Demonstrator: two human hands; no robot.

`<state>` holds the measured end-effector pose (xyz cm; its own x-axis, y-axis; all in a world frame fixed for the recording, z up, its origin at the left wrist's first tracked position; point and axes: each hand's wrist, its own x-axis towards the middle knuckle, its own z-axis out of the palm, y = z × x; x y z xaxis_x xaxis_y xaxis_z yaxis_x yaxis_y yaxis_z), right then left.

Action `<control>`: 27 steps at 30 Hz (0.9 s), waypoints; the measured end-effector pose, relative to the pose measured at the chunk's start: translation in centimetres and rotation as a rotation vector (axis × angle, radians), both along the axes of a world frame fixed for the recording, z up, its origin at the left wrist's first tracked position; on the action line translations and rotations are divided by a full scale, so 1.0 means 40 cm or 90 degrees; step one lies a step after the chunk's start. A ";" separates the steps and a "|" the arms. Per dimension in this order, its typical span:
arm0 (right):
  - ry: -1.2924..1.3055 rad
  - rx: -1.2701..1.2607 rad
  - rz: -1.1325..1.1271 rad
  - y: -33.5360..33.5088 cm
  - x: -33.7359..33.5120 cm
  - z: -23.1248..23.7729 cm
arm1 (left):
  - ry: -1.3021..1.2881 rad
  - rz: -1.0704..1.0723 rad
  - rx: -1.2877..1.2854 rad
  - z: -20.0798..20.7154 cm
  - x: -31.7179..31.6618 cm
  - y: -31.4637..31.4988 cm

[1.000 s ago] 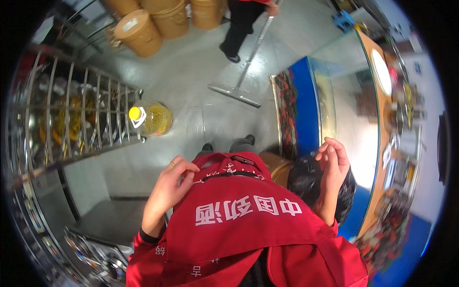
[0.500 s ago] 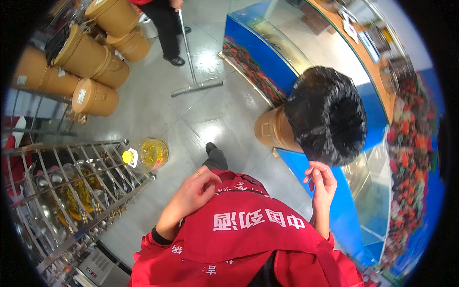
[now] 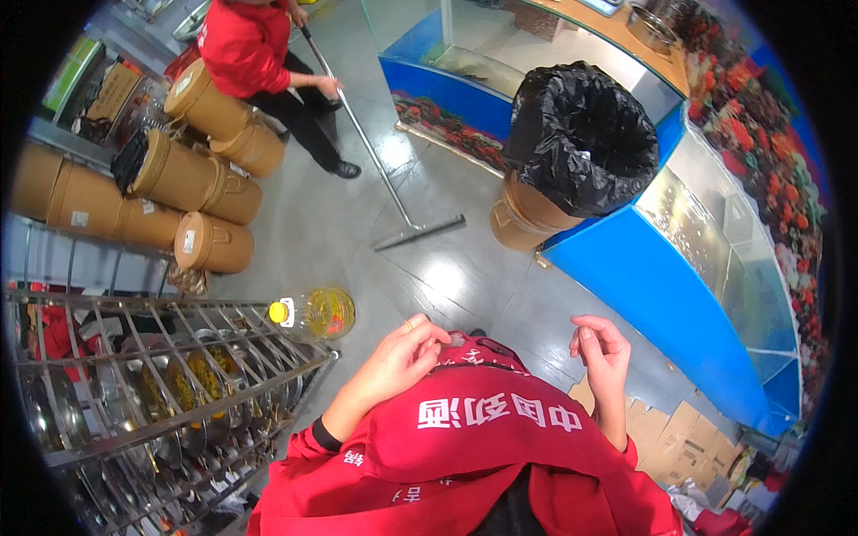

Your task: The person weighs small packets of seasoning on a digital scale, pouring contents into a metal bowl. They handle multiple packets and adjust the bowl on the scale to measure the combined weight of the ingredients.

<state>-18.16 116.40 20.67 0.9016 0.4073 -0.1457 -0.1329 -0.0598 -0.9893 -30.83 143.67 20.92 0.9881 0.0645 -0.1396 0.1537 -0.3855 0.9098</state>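
Note:
My left hand (image 3: 398, 362) hovers by the upper edge of my red apron (image 3: 500, 393). Its fingers are loosely bent, a ring on one of them, and nothing shows in them. Off to the right, my right hand (image 3: 603, 353) is raised with half-bent fingers and holds nothing visible. Left of my left hand, a clear plastic jug (image 3: 329, 313) of yellow liquid with a yellow cap is by the end of a metal rack (image 3: 94, 451). Beyond my right hand, a brown barrel (image 3: 518, 219) is topped by a black bin liner (image 3: 547, 134).
Ahead, a person in a red top (image 3: 241, 49) holds a long-handled floor squeegee (image 3: 420, 232). Brown lidded barrels (image 3: 214, 243) are stacked at left. Blue-sided glass tanks (image 3: 661, 286) line the right. Flattened cardboard (image 3: 693, 447) lies at the lower right. The grey floor has shiny patches.
The view has shifted, showing more of the other person and the cardboard. The squeegee is nearer to me. My hands keep nearly the same loose pose.

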 end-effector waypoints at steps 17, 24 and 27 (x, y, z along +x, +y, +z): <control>-0.083 0.134 -0.442 -0.087 -0.110 0.020 | 0.132 -0.146 -0.036 -0.017 -0.041 0.066; -0.066 0.184 -0.581 -0.112 -0.225 0.016 | 0.138 -0.292 -0.077 -0.040 0.022 0.060; -0.064 0.170 -0.611 -0.095 -0.264 0.017 | 0.156 -0.333 -0.091 -0.050 0.029 0.069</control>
